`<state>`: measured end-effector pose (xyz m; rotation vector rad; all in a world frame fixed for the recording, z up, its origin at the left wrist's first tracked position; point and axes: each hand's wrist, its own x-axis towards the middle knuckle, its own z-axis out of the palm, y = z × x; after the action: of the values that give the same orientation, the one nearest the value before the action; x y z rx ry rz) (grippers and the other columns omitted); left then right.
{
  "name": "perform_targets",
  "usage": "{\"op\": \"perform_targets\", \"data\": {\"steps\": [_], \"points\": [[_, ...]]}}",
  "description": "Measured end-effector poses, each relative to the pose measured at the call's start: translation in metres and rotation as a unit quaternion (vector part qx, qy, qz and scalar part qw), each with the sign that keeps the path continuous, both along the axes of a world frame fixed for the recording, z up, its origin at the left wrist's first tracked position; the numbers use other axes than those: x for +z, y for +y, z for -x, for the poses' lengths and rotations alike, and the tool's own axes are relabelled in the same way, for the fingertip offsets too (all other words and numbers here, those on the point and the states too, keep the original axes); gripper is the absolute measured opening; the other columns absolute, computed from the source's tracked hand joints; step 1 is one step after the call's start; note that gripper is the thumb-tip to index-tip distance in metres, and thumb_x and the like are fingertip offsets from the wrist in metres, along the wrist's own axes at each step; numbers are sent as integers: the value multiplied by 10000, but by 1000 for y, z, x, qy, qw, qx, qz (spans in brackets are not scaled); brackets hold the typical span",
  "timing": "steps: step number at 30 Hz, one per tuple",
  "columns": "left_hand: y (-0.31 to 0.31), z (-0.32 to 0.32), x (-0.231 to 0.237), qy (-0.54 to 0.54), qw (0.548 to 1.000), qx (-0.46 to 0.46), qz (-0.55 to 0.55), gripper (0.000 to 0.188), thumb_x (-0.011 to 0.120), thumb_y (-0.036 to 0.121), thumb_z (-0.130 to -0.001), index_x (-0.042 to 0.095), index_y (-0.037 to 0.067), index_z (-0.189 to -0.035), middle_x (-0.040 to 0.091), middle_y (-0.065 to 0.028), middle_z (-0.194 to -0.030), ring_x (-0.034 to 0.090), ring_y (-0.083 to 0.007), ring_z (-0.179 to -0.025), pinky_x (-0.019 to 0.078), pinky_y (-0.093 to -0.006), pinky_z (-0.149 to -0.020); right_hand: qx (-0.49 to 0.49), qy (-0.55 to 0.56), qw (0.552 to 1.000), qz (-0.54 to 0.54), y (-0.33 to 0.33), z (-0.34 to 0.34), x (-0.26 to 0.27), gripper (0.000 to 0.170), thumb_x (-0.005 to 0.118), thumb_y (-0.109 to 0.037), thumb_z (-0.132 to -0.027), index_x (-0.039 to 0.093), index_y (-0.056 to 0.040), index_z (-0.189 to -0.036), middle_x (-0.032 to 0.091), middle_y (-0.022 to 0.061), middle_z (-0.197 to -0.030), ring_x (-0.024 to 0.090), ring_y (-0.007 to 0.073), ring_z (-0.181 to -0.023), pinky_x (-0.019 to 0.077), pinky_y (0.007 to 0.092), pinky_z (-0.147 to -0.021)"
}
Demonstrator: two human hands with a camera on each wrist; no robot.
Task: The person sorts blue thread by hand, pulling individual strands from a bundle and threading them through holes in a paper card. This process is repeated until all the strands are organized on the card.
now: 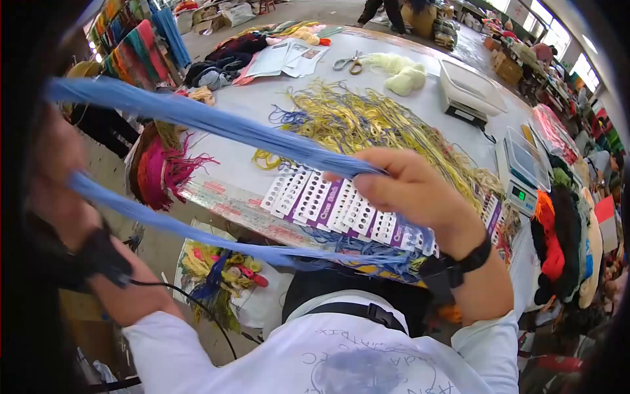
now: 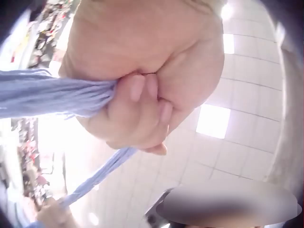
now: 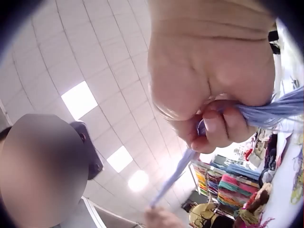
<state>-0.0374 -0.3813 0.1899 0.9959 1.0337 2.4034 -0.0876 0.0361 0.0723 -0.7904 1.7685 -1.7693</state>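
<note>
A long loop of blue thread (image 1: 216, 121) stretches between both hands above the table. The left hand (image 1: 62, 167), blurred at the left edge of the head view, grips one end; in the left wrist view its fingers (image 2: 137, 109) curl round the blue thread (image 2: 52, 95). The right hand (image 1: 417, 194) holds the other end over the printed cards, thumb and forefinger closed on the upper strand. Curled fingers of that hand (image 3: 221, 126) show round the blue thread (image 3: 280, 111) in the right wrist view. The lower strand sags towards the table's near edge.
Yellow and blue threads (image 1: 367, 121) lie heaped on the table behind purple and white cards (image 1: 328, 200). Scissors (image 1: 348, 64), a clear tray (image 1: 469, 85) and a scale (image 1: 522, 194) sit farther back and right. Coloured skeins (image 1: 161, 167) hang off the left edge.
</note>
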Motion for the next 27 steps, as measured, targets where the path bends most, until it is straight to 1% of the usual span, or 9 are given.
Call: {"op": "perform_targets", "data": {"steps": [4,6,9,11,12,15,16,19,27], "points": [[-50,-6,95,20,987,161,5,228,397,196,-960,433,112,-751,306,49,-530,268,-74,-462,264,-236,-437,32,-2,997,-76,-38,8,-47,189,531,-138,-921,640,-65,-1058,495,-58,-699,410,34,-624,358,212,-552],[-154,-8,139,34,920,383,74,128,380,157,-956,487,120,-897,292,53,-555,209,-67,-415,204,-219,-381,35,8,996,-81,-51,11,-81,194,510,-103,-912,628,-45,-1053,529,-13,-692,449,55,-647,393,226,-597],[-174,-20,144,-133,930,342,27,205,439,238,-925,541,152,-769,349,52,-542,289,-77,-458,262,-246,-460,14,61,990,-124,-58,13,-129,196,518,-107,-903,616,-29,-1055,555,19,-701,474,69,-656,411,239,-616],[-163,-8,100,-253,932,260,-8,264,487,216,-905,544,151,-656,426,51,-535,343,-81,-485,301,-245,-514,-2,116,981,-158,-60,18,-137,199,529,-117,-900,611,-21,-1054,568,35,-709,487,75,-659,420,247,-621],[-202,5,69,-165,912,366,86,156,406,205,-944,507,87,-963,511,17,-775,395,-45,-573,306,-206,-499,-12,73,987,-143,-61,22,-135,203,535,-121,-899,608,-16,-1057,578,33,-720,505,76,-670,428,244,-624],[-36,29,-58,-172,862,440,185,259,485,162,-943,486,-6,-1140,381,55,-656,323,4,-489,285,-136,-395,-84,-29,994,-61,-74,29,-105,184,572,-118,-886,609,21,-1001,581,9,-705,542,69,-649,446,225,-587],[11,32,-87,-290,841,411,202,243,501,176,-934,514,2,-1103,373,64,-652,336,14,-500,299,-130,-399,-95,-53,994,-22,-81,30,-96,178,584,-117,-879,608,29,-978,587,14,-716,542,67,-645,446,219,-585],[99,28,-182,-299,870,313,236,331,489,225,-942,537,-1,-1179,584,-51,-925,570,-126,-816,488,-257,-671,-123,-61,990,30,-109,23,-89,162,604,-108,-864,607,39,-932,597,23,-725,543,64,-627,444,211,-568],[158,29,-223,-375,916,142,11,397,451,238,-953,491,-32,-1241,590,-91,-1077,564,-150,-956,454,-298,-796,-173,-121,977,32,-112,13,-101,110,641,-70,-811,622,37,-832,598,13,-685,521,54,-551,410,202,-496]]}}
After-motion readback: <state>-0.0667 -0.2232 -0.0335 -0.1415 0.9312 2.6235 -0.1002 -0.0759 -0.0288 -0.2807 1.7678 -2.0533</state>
